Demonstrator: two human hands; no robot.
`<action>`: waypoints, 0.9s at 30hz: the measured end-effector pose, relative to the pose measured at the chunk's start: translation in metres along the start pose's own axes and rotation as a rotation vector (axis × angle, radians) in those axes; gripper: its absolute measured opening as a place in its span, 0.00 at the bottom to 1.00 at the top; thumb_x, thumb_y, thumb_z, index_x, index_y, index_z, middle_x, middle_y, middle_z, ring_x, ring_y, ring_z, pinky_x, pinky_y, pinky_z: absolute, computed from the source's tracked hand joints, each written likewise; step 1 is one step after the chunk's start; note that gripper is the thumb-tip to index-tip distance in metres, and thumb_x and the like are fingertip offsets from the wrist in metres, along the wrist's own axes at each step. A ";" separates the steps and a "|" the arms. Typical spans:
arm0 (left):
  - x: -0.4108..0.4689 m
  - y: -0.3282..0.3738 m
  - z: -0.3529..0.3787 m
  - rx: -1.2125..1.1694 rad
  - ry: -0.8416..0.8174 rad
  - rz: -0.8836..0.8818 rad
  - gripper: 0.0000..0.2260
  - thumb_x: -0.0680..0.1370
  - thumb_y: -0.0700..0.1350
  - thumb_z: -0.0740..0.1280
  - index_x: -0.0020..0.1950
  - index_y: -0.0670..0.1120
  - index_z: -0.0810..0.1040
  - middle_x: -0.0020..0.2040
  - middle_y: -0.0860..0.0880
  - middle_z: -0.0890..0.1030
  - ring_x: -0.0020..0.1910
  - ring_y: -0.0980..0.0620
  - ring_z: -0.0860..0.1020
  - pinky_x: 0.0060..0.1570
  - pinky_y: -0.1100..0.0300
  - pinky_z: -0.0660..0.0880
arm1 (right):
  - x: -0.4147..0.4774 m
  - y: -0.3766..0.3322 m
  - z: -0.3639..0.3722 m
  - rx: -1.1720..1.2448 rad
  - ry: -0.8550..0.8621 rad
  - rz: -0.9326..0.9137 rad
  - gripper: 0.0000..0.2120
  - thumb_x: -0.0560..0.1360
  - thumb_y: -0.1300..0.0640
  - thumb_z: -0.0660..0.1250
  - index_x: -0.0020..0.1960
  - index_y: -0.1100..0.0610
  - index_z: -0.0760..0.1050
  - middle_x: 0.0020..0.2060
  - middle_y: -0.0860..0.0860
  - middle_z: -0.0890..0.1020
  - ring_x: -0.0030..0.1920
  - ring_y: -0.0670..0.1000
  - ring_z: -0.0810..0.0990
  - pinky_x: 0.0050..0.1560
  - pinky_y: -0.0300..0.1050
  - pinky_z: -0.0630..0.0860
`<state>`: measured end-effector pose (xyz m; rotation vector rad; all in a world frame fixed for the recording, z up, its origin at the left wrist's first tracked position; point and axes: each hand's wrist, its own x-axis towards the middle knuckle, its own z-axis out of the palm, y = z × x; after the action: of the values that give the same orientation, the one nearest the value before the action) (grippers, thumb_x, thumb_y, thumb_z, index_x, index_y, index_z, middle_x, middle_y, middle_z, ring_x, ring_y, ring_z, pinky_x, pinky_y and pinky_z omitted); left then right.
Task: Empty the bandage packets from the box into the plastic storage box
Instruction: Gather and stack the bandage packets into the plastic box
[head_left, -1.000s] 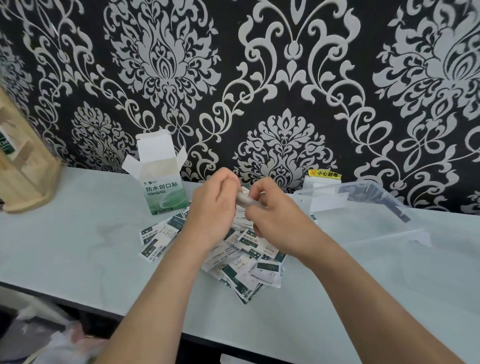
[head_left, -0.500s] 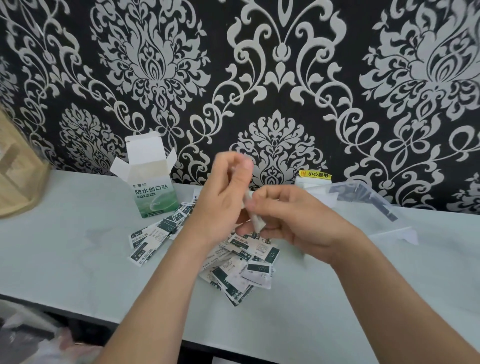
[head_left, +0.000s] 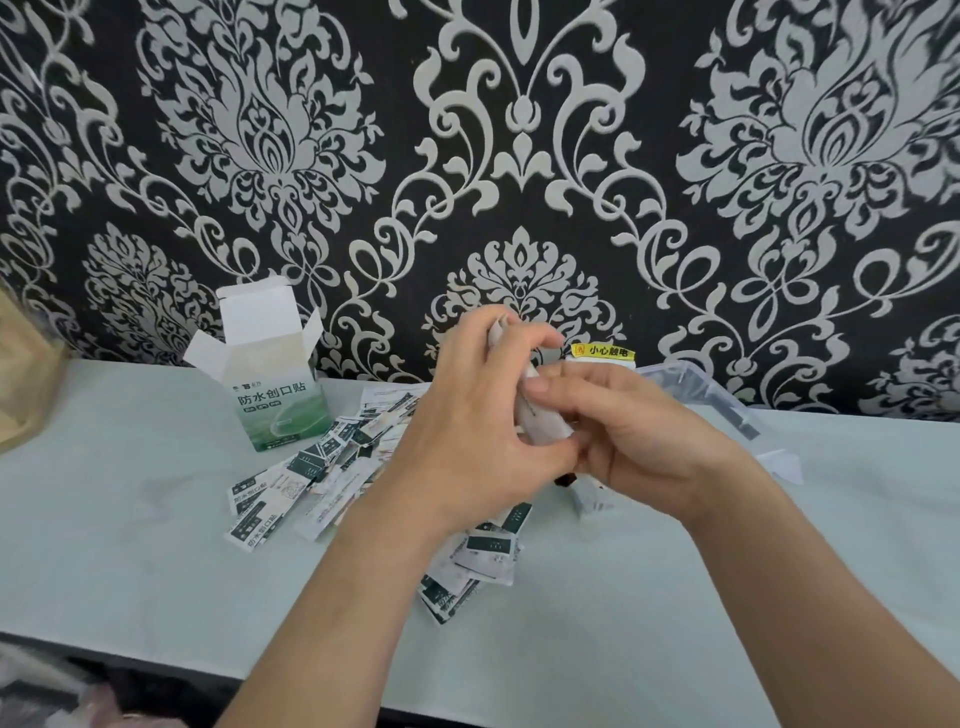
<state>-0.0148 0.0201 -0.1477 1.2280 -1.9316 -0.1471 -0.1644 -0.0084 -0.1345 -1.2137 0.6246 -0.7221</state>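
A white and green bandage box (head_left: 275, 384) stands upright with its top flaps open at the back left of the table. Several bandage packets (head_left: 291, 478) lie scattered on the table between the box and my hands, and more lie under my wrists. My left hand (head_left: 467, 431) and my right hand (head_left: 639, 431) are raised together above the pile. Both hold a small stack of white packets (head_left: 540, 421) standing on edge between them. The clear plastic storage box (head_left: 727, 400) sits behind my right hand, mostly hidden.
A yellow warning label (head_left: 602, 352) shows on the wall socket behind my hands. A wooden rack's edge (head_left: 26, 395) is at the far left. The pale table (head_left: 130, 545) ends at a front edge near the bottom of the view. Patterned wallpaper backs the table.
Both hands have lifted a little and gathered the packets into an upright stack between them. The view has shifted slightly to the right.
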 end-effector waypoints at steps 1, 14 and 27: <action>0.002 0.001 0.002 -0.023 0.006 -0.005 0.28 0.65 0.56 0.74 0.63 0.54 0.71 0.60 0.55 0.64 0.61 0.53 0.70 0.55 0.63 0.75 | -0.003 -0.003 -0.005 -0.002 0.032 -0.013 0.09 0.70 0.55 0.69 0.45 0.61 0.77 0.38 0.55 0.84 0.35 0.49 0.83 0.33 0.39 0.77; 0.025 -0.002 0.031 -0.132 -0.019 -0.016 0.13 0.73 0.29 0.68 0.47 0.45 0.87 0.46 0.54 0.85 0.49 0.61 0.80 0.54 0.72 0.73 | -0.024 -0.016 -0.063 -0.497 0.260 0.053 0.08 0.71 0.54 0.74 0.47 0.57 0.82 0.41 0.60 0.85 0.43 0.57 0.78 0.50 0.50 0.70; 0.038 -0.007 0.053 0.036 -0.110 -0.076 0.20 0.73 0.30 0.65 0.55 0.52 0.85 0.56 0.57 0.83 0.57 0.52 0.76 0.62 0.60 0.69 | -0.008 -0.017 -0.077 -0.202 0.319 0.231 0.16 0.70 0.72 0.71 0.56 0.62 0.78 0.31 0.54 0.82 0.27 0.46 0.77 0.27 0.33 0.74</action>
<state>-0.0533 -0.0304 -0.1644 1.3429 -1.9902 -0.2248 -0.2310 -0.0515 -0.1366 -1.1940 1.1061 -0.6734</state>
